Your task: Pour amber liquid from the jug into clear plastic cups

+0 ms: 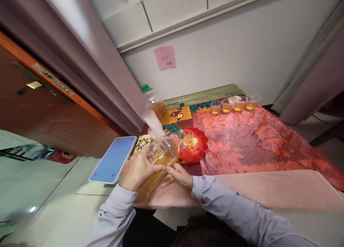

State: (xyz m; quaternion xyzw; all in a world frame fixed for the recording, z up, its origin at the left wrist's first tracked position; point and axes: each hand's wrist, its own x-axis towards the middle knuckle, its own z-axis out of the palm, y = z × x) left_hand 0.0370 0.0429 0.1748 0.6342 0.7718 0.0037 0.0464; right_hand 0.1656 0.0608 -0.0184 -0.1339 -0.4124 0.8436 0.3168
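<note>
One bottle (163,155), held at a tilt

My left hand (136,170): fingers half-closed round the bottle's left side, thumb stretched across its front. My right hand (179,175): part-curled, gripping its right side, thumb tip near the left thumb; sleeved forearm (228,200) slanting in from the lower right. Bottle's neck: pointed at the small cup (188,141) on the red tray (202,152); whether they touch, I cannot tell.

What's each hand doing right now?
Left hand: closed on the tilted bottle of yellow liquid.
Right hand: against the same bottle, fingers partly hidden; how closed its grip is cannot be told.
</note>
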